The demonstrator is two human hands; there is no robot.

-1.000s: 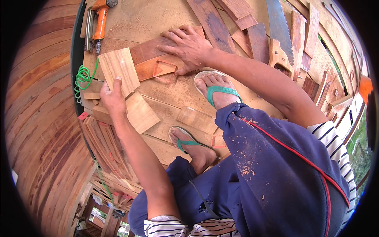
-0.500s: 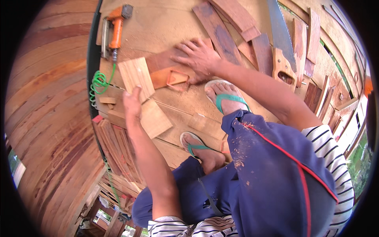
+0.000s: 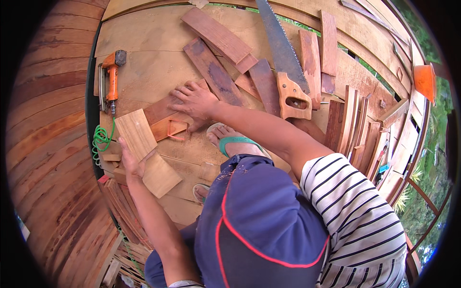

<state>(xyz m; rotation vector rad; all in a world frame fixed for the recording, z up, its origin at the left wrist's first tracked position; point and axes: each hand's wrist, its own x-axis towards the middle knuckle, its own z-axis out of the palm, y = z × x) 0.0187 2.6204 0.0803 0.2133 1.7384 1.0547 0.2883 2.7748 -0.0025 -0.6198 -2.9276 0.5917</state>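
My left hand (image 3: 131,159) is at the edge of a pale wooden board (image 3: 136,133), closed on it, with the fingers partly hidden. A second pale board (image 3: 161,175) lies against the first one's near end. My right hand (image 3: 196,103) rests with spread fingers on a dark reddish-brown board (image 3: 157,111), holding nothing. Between the hands lie a lighter orange-brown wood piece (image 3: 160,128) and a small orange-red open frame (image 3: 177,129), whose kind I cannot make out. My sandalled foot (image 3: 230,140) is just nearer than the right hand.
An orange air nailer (image 3: 113,79) with a coiled green hose (image 3: 100,139) lies at the left. Beyond my right arm are a handsaw (image 3: 293,96) and several loose boards (image 3: 216,36). Upright wood strips (image 3: 348,120) stand farther right, near an orange container (image 3: 425,82).
The view has swung right, so everything appears farther left. My left hand stays at the pale board and my right hand stays on the dark board. My knee covers more of the near floor.
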